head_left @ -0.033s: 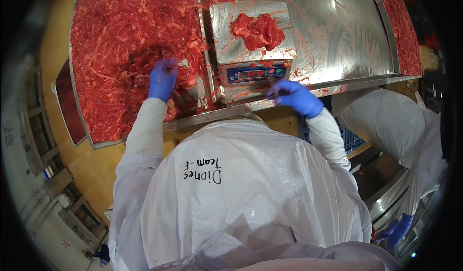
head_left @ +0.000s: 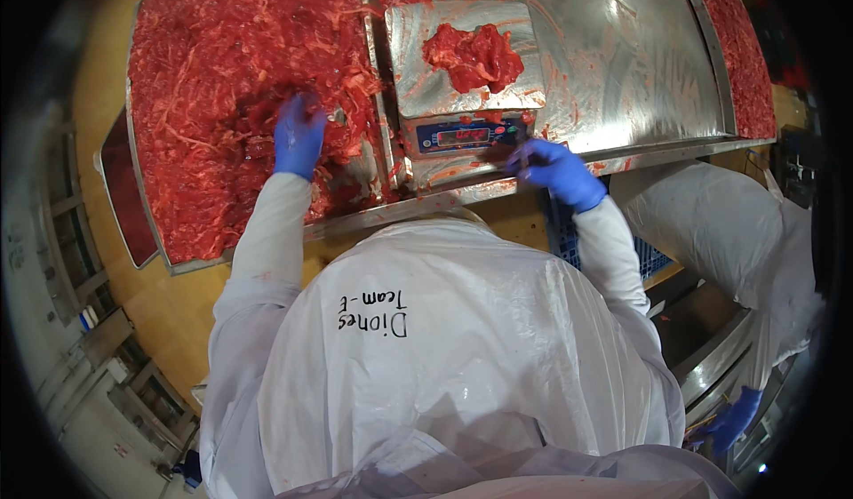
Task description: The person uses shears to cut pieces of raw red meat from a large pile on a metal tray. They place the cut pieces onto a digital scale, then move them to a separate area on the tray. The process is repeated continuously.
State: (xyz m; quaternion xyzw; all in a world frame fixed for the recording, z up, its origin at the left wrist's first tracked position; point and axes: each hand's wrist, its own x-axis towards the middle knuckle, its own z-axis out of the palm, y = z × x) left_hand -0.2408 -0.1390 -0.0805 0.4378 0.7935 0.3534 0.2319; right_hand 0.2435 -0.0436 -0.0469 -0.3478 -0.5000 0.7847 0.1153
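Observation:
My left hand (head_left: 300, 137), in a blue glove, reaches into a deep heap of shredded raw red meat (head_left: 204, 81) in the left metal tray. Its fingertips are smeared by motion against the meat, so their grip is unclear. At the front right corner of a steel bench scale (head_left: 409, 72) is my right hand (head_left: 565, 177), also blue-gloved. Its fingers are drawn together at a thin, dark, blurred thing (head_left: 524, 156) that I cannot make out. A loose clump of raw meat (head_left: 475, 56) rests on the scale plate, above a lit red display (head_left: 464, 136).
A metal divider (head_left: 378, 63) stands between the meat heap and the scale. Right of the scale stretches a blood-smeared steel surface (head_left: 631, 81), with more meat (head_left: 742, 63) past another divider. A person's white sleeve (head_left: 702, 219) and blue-gloved hand (head_left: 734, 421) are at the right.
My left hand has shifted slightly away from me over the meat. My right hand has moved a little to the right, away from the scale's display. The clump stays on the plate.

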